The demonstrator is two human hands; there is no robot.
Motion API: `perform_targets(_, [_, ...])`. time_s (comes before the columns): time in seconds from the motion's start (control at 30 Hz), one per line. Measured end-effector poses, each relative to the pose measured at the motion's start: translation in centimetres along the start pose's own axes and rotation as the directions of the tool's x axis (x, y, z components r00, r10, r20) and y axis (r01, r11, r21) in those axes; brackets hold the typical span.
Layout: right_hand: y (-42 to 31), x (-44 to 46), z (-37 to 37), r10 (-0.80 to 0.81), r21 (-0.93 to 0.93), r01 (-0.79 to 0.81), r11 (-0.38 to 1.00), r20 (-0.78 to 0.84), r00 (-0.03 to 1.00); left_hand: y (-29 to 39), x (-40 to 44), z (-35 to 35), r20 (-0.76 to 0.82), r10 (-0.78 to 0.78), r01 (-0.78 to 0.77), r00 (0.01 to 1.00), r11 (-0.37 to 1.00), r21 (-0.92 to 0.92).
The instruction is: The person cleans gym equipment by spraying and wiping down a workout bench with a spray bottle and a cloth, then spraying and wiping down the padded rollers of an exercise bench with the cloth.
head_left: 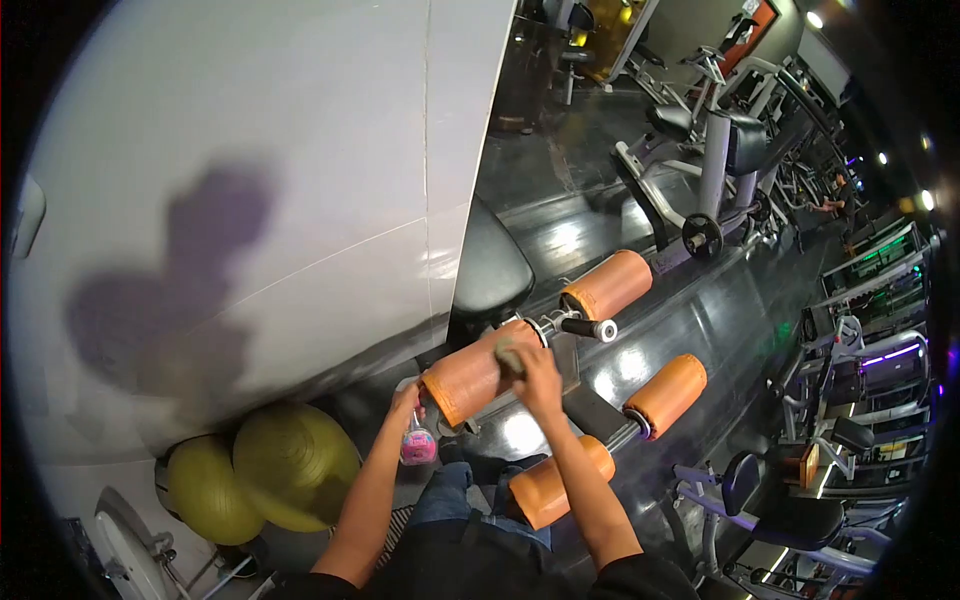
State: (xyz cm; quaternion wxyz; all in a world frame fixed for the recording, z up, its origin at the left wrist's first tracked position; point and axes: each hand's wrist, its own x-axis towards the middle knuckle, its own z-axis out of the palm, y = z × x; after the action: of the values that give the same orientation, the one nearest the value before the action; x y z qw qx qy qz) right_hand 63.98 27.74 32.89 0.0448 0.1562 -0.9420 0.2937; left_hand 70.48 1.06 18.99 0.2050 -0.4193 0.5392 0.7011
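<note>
An orange padded roller point(472, 380) of a gym machine lies in front of me, at the lower middle of the head view. My right hand point(538, 378) is closed on a greenish cloth point(510, 356) and presses it against the roller's upper right part. At the roller's left end, my left hand point(407, 402) is closed round the neck of a spray bottle point(418, 446) with pink on its lower part. The bottle hangs upright beside the roller. Some of the left fingers are hidden.
More orange rollers point(612, 284) point(668, 394) point(562, 482) and a black handle point(590, 328) belong to the machine. Green exercise balls point(296, 466) are at lower left, below a white wall point(330, 150). Weight machines point(715, 170) stand at right; a distant person point(838, 200) is among them.
</note>
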Motion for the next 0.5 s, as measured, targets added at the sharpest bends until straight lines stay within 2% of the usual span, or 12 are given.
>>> perform_targets(0.03, [0.8, 0.4, -0.6, 0.045, 0.013, -0.044, 0.999, -0.088, 0.995, -1.4, 1.6, -0.4, -0.003, -0.019, 0.019, 1.0, 1.0, 0.015])
perform_targets(0.07, [1.7, 0.5, -0.8, 0.133, 0.036, -0.129, 0.991, -0.116, 0.984, -2.1, 2.5, -0.6, -0.004, -0.037, 0.038, 0.999, 0.999, 0.03])
perform_targets(0.13, [2.3, 0.2, -0.6, 0.201, 0.021, -0.2, 0.98, -0.168, 0.965, -1.4, 1.7, 0.0, -0.031, -0.047, 0.047, 0.998, 0.999, 0.0])
perform_targets(0.23, [-0.3, -0.9, 2.0, 0.186, 0.106, -0.161, 0.981, -0.311, 0.932, -0.9, 0.9, 0.6, -0.033, -0.079, 0.078, 0.996, 0.997, -0.024])
perform_targets(0.27, [-1.9, -1.3, 2.7, 0.248, 0.193, -0.201, 0.96, -0.261, 0.933, -0.8, 0.8, 0.7, -0.012, -0.101, 0.101, 0.995, 0.995, -0.018])
perform_targets(0.33, [-4.1, -2.6, 5.0, 0.086, 0.243, -0.027, 0.97, -0.238, 0.967, -1.8, 1.4, 0.4, 0.045, -0.091, 0.092, 0.995, 0.995, -0.025])
perform_targets(0.4, [-7.1, -3.2, 5.4, -0.036, 0.208, 0.065, 0.976, -0.137, 0.99, -3.1, 1.8, -0.1, 0.103, -0.081, 0.084, 0.991, 0.996, -0.026])
perform_targets(0.5, [-7.9, -2.7, 4.9, -0.094, 0.255, 0.11, 0.961, -0.072, 0.993, -5.3, 3.6, -1.6, 0.215, 0.022, -0.003, 0.976, 0.996, -0.089])
